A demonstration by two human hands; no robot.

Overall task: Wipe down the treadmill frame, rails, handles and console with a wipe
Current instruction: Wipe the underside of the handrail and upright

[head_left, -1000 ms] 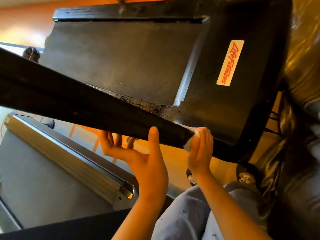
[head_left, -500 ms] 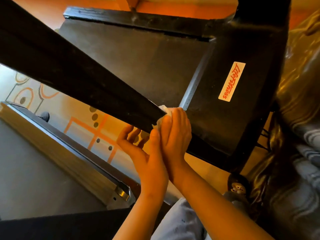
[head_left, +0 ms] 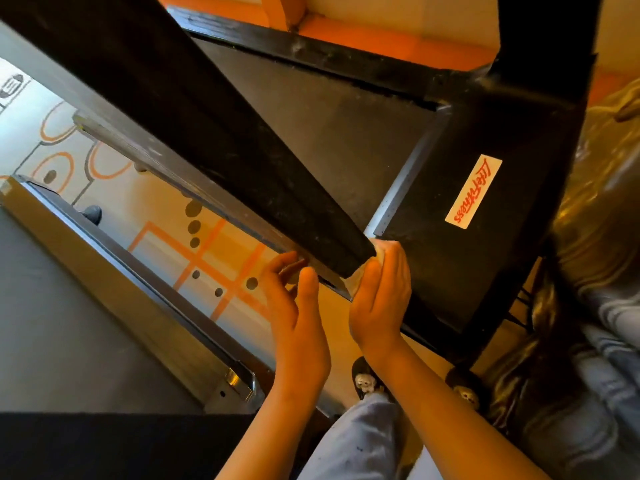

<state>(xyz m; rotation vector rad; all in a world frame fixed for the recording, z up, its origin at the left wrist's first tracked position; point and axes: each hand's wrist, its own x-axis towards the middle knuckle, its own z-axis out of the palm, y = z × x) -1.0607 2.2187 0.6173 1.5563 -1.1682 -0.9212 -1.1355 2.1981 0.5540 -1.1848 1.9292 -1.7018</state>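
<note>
White wipe (head_left: pixel 375 250) sat pressed by the right hand (head_left: pixel 381 299) around the black rail (head_left: pixel 242 161) end; left hand (head_left: pixel 298 306) spread beside, apparently bracing. Firm, overlapping strokes would suit.

— Where can I pass a hand here?

— I see open room under the long black slanted treadmill rail (head_left: pixel 214 147): the pale floor with orange lines and grey dots (head_left: pixel 207 258) shows through there, between the rail and the grey neighbouring treadmill deck with its metal-edged side strip (head_left: pixel 114 271).

— What blocks me?

— The rail's lower end is boxed in: my right hand (head_left: pixel 379 299) caps it with a white wipe (head_left: pixel 375 252), my left hand (head_left: pixel 294 306) sits just beside. Right of that, the black motor hood with the white and red sticker (head_left: pixel 478 258) closes the way.
</note>
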